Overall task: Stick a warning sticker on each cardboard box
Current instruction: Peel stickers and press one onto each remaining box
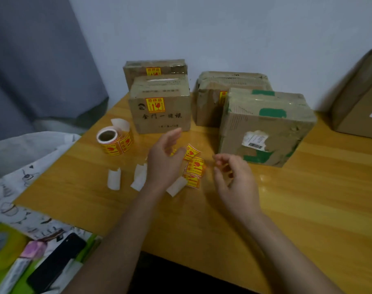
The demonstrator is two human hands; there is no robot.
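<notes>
Clearly the loose stickers lie on the table between both hands – left hand open, touching them, right hand loosely curled, empty – and the unmarked box stands just beyond, nearer the right.

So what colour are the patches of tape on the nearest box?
Green. The tape patches on the nearest box show best in the head view.

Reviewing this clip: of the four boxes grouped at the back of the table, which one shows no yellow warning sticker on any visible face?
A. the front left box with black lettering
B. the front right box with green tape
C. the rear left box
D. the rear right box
B: the front right box with green tape shows only a torn white shipping label, no yellow sticker.
</notes>
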